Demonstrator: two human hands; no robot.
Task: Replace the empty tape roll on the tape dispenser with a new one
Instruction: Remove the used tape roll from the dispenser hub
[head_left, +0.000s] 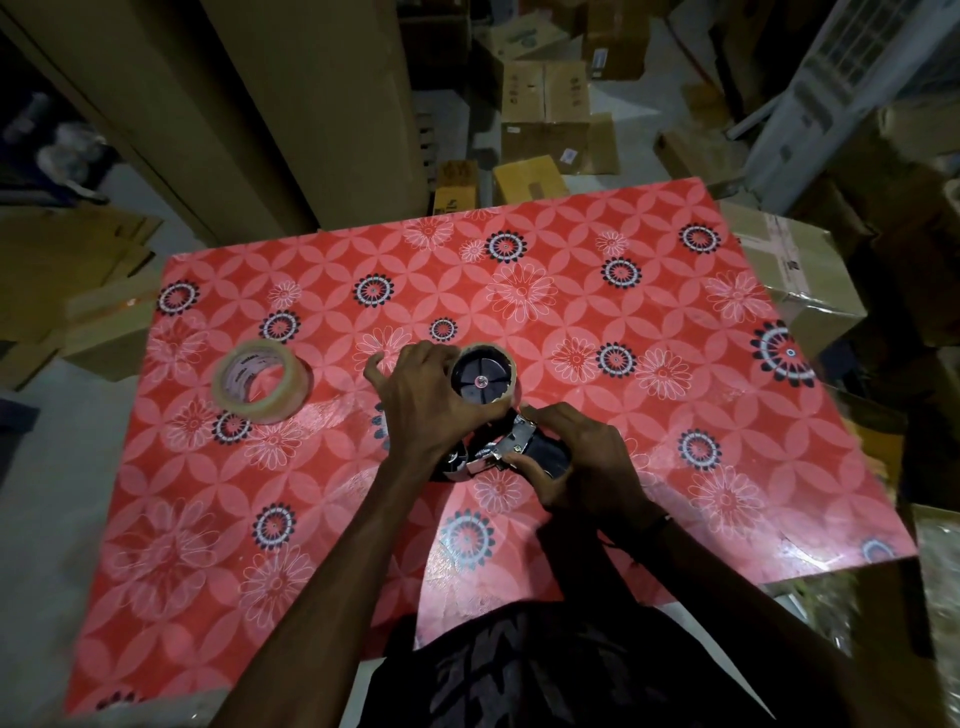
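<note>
A left hand (421, 395) grips the light, crushable empty core (511, 364) by its rim, the right hand (576, 457) clasping the tape dispenser (524, 449), new roll (262, 382) lying left.

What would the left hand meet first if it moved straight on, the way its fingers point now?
Probably only bare tablecloth. The left hand grips the empty roll on the dispenser, fingers pointing away from the person. The new tape roll lies aside, left.
</note>
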